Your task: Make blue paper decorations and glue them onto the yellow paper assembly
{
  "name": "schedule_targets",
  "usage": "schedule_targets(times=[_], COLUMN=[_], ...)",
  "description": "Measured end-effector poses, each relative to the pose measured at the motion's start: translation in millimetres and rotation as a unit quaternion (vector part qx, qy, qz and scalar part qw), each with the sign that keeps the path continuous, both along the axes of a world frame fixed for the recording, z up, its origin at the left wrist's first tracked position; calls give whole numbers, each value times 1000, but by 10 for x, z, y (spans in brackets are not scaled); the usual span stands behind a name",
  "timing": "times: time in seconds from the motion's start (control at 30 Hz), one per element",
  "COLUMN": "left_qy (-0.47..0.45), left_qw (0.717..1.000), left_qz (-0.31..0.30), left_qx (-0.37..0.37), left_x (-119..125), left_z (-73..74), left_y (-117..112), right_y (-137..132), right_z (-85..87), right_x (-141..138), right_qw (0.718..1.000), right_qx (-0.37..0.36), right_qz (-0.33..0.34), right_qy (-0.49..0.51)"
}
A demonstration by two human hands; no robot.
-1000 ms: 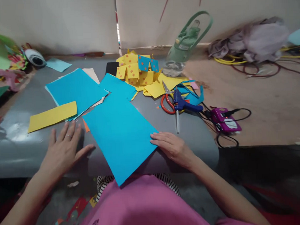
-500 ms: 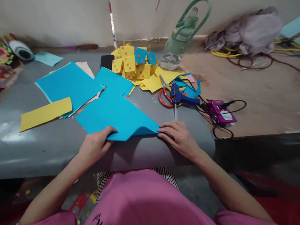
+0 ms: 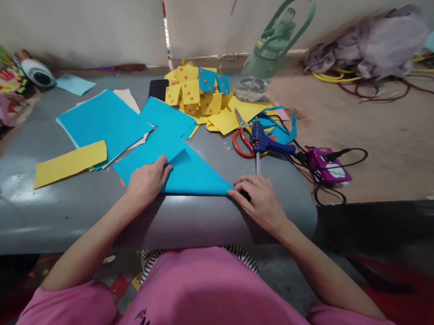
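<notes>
A blue sheet of paper [image 3: 196,175] lies at the near edge of the grey table, its near part folded over into a pointed flap. On the flap's left side, my left hand [image 3: 148,181] grips the turned-over paper between thumb and fingers. My right hand [image 3: 256,196] pinches the sharp right corner, with the thumb at the tip and the fingers curled. Farther off, another blue paper piece [image 3: 166,116] overlaps the sheet's back edge. A blue glue gun [image 3: 268,142] and red-handled scissors [image 3: 239,144] lie just beyond my right hand.
Left are stacked blue sheets [image 3: 98,117] and a yellow paper strip [image 3: 71,164]. At the back stand a yellow paper craft with orange dots [image 3: 190,89] and a green bottle [image 3: 265,60]. A purple power adapter [image 3: 327,165] with black cables sits right; a dark phone-like slab [image 3: 158,89] lies behind.
My left hand has moved up and away from me, carrying the sheet's near edge over, so the flap now lies flatter and larger. My right hand stays at the right corner.
</notes>
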State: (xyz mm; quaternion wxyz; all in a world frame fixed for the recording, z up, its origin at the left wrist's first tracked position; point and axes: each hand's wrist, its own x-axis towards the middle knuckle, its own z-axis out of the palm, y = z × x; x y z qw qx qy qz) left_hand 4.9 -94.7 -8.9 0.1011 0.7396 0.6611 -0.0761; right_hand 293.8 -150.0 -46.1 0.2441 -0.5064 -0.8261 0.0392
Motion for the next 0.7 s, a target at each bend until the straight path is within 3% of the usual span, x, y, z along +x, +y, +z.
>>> schedule_targets(times=[0.13, 0.3, 0.7], left_qy=[3, 30, 36], left_qw=[999, 999, 999], left_qz=[-34, -29, -8], left_qx=[38, 3, 5], left_x=[2, 15, 43], left_z=[-7, 28, 20], left_y=[146, 264, 298], right_y=[-15, -13, 21], right_z=[-10, -7, -3], right_x=[-20, -11, -46], right_qw=[1000, 999, 996], right_qx=[-8, -32, -43], right_qz=[-17, -40, -83], right_qy=[4, 18, 13])
